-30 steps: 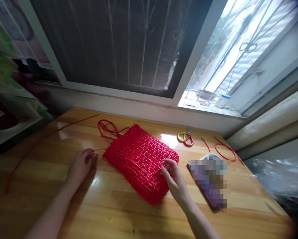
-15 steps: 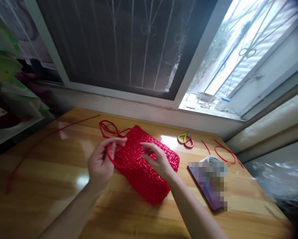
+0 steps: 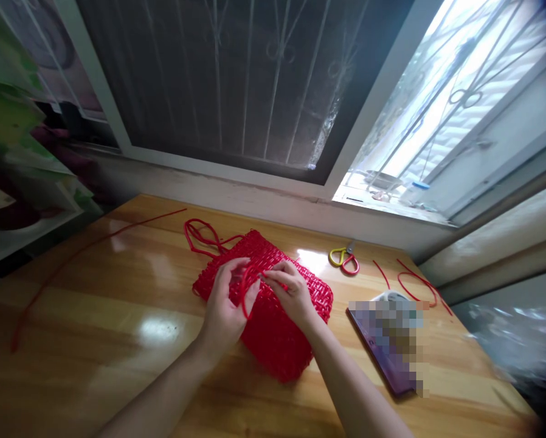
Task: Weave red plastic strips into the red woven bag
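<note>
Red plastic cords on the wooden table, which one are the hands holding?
The short curved red cord pinched between left hand and right hand over the red woven basket; the others lie loose.

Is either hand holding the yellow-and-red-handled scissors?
No: the yellow-and-red-handled scissors lie on the wooden table, away from the left hand and right hand at the red woven plastic basket.

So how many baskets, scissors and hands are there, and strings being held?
Red woven plastic basket: 1
Scissors with yellow and red handles: 1
Red plastic string being held: 1
Bare hands, left hand and right hand: 2
Total: 5
</note>
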A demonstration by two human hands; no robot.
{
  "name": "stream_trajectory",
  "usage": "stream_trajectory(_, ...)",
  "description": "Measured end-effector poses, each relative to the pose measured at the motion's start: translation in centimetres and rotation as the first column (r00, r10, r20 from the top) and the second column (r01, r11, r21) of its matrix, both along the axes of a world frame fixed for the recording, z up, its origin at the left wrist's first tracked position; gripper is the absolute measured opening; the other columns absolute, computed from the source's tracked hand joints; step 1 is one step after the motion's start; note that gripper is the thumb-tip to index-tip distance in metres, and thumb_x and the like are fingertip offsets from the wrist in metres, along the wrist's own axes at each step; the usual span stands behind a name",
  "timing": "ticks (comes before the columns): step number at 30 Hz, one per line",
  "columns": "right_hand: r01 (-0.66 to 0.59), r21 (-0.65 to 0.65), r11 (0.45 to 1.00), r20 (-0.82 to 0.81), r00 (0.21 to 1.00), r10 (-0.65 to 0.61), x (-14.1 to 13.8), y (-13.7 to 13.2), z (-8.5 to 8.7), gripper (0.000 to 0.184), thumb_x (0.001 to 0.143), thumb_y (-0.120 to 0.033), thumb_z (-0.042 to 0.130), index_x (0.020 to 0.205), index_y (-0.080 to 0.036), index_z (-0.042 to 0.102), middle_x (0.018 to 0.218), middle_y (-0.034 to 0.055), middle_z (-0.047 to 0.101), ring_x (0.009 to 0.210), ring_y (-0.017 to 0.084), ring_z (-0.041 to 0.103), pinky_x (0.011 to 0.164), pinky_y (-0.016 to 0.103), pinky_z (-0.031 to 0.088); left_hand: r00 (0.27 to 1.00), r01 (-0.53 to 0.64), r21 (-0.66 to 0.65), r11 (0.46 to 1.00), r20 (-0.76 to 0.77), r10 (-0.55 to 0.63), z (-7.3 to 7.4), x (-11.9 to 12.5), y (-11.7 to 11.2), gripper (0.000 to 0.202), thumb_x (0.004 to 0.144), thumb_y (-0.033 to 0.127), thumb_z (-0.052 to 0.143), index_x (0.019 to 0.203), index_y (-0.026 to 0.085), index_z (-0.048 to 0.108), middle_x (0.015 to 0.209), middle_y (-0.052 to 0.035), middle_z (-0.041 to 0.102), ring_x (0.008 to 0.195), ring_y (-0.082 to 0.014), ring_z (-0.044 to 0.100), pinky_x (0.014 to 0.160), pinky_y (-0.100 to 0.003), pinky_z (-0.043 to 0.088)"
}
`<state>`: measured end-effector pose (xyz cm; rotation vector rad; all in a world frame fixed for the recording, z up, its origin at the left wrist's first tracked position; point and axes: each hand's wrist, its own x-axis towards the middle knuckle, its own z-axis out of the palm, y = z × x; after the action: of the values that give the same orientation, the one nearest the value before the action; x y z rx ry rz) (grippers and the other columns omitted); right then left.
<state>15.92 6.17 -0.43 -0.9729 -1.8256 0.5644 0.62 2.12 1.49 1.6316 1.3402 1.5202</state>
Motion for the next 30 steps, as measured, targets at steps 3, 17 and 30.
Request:
stream_trajectory(3, 0.031, -0.124, 0.992, -0.194, 0.979, -0.054, 0.2, 0.7, -1.2, 0.011, 0.079, -0.026, 0.057, 0.087, -0.022, 0.064, 0.079, 0.0015, 0.059, 0.073, 0.014, 0.057, 0.067, 0.028, 0.048, 0.982, -0.033, -0.034, 0.999, -0.189, 0.026, -1.8, -0.2, -0.7, 0.018, 0.079, 0.023, 0.053, 0.097, 0.019, 0.051, 0.093, -0.0057, 0.056, 0.088, -0.0174, 0.056, 0.081, -0.033, 0.048)
stream_trajectory(17, -0.129, -0.277, 0.952, -0.240, 0.969, 0.062, -0.4, -0.3, -1.2, 0.007, 0.077, -0.027, 0.059, 0.079, -0.020, 0.061, 0.076, 0.0008, 0.062, 0.071, 0.014, 0.060, 0.067, 0.027, 0.052, 0.832, 0.234, 0.076, 0.969, -0.532, -0.159, -5.0, 1.8, -5.9, 0.055, 0.076, 0.006, 0.043, 0.129, 0.023, 0.036, 0.121, -0.0104, 0.048, 0.115, -0.0221, 0.045, 0.095, -0.038, 0.043)
stream_trajectory(30, -0.360, -0.154, 0.920, 0.213, 0.897, 0.387, 2.1, -1.4, -0.5, 0.011, 0.084, -0.019, 0.052, 0.077, -0.021, 0.061, 0.080, 0.0004, 0.065, 0.079, 0.014, 0.056, 0.073, 0.029, 0.048, 0.795, 0.027, -0.058, 0.998, -0.604, -0.057, -4.6, -1.1, -2.2, 0.022, 0.078, 0.017, 0.047, 0.097, 0.020, 0.057, 0.089, -0.0067, 0.057, 0.084, -0.0224, 0.053, 0.076, -0.041, 0.045)
